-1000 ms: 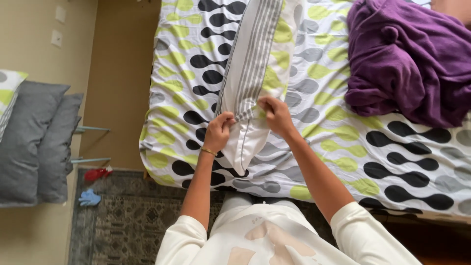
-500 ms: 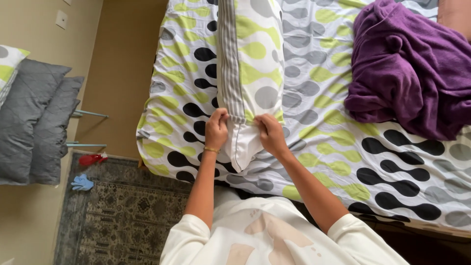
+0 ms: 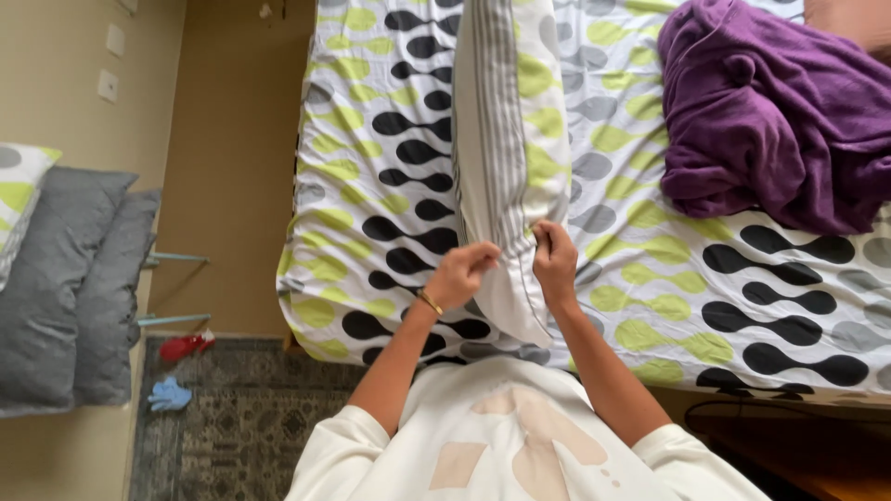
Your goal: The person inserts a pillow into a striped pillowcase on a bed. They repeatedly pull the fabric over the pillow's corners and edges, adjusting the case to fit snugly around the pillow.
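A long pillow [image 3: 506, 139] in a white case with grey stripes and green and grey ovals lies lengthwise on the bed [image 3: 371, 167]. My left hand [image 3: 461, 272], with a gold bracelet on the wrist, pinches the case's near end from the left. My right hand [image 3: 554, 260] grips the same end from the right. Both hands hold the fabric a little above the patterned bedsheet, and the corner of the case hangs down between them.
A crumpled purple blanket [image 3: 770, 111] lies on the bed at the right. Grey pillows [image 3: 70, 288] are stacked against the left wall. A patterned rug [image 3: 241, 427] covers the floor below, with a blue cloth [image 3: 169, 394] and a red item [image 3: 186, 346] on it.
My view has shifted and drawn closer to the bed. Both hands have kept hold of the pillowcase end and moved slightly apart, pulling the fabric wider.
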